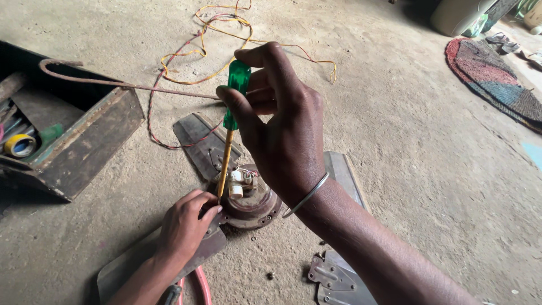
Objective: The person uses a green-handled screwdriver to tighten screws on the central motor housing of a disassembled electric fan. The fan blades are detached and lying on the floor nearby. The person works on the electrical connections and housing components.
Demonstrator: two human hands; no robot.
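Screwdriver (232,121) tip (hidden) at motor (248,197)

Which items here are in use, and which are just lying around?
In use: green-handled screwdriver in right hand; fan motor hub; fan blade under left hand.

Lying about: toolbox, tape roll, loose wires, rug, detached blade bracket.

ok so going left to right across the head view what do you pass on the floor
roll of yellow tape in the wooden toolbox → left hand → green-handled screwdriver → right hand → loose metal bracket → round woven mat
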